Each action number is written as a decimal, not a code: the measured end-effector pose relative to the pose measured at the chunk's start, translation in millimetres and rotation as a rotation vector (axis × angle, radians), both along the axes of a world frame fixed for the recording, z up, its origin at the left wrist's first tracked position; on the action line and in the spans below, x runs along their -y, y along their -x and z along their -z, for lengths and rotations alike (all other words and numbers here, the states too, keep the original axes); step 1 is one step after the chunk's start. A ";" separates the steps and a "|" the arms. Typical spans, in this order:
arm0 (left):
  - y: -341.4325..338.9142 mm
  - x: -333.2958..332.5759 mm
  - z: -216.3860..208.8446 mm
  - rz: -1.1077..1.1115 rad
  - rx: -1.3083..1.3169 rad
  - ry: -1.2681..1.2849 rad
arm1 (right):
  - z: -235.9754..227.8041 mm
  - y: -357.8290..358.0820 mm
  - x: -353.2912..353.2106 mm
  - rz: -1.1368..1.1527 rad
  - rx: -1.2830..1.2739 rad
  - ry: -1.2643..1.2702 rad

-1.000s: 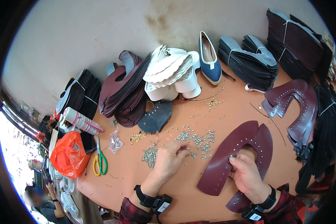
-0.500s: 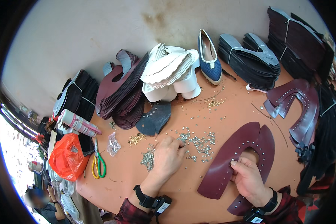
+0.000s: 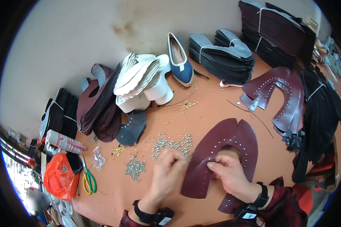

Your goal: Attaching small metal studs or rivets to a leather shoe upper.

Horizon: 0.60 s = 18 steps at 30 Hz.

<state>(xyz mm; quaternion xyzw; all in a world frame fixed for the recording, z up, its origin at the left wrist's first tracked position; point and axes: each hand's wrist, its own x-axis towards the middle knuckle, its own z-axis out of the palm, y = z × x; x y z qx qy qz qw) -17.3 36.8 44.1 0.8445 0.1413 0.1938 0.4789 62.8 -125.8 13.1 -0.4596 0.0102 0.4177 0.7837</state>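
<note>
A maroon leather shoe upper [image 3: 201,162], U-shaped with silver studs along its inner curve, is held near the front of the table. My right hand [image 3: 231,174] grips its inner edge, thumb on top and fingers underneath. My left hand [image 3: 166,172] is closed just left of the upper, apart from it; anything in its fingertips is too small or blurred to make out. Behind that hand lie loose silver studs [image 3: 182,145], with a denser pile of silver pieces [image 3: 135,167] to its left. Small gold pieces [image 3: 118,150] lie farther left.
Green-and-yellow scissors [image 3: 88,181], a red plastic bag [image 3: 60,176] and a white bottle [image 3: 64,142] are at the left. White shoe parts [image 3: 140,75], a blue shoe [image 3: 180,62] and dark tied stacks [image 3: 223,56] line the wall. Studded uppers [image 3: 276,90] lie at the right.
My left hand has come away from the loose studs, closer to the maroon upper. My right hand keeps its grip on the upper. The whole view has turned toward the right.
</note>
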 end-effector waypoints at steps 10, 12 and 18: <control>-3.9 33.1 21.0 0.114 -0.011 0.206 | -5.2 1.6 7.3 -0.123 -0.185 -0.093; -3.7 33.1 21.8 0.142 0.032 0.272 | -3.4 0.0 7.7 -0.107 -0.185 -0.109; -0.8 33.1 23.5 0.215 0.026 0.267 | -1.4 1.0 8.4 -0.097 -0.243 -0.076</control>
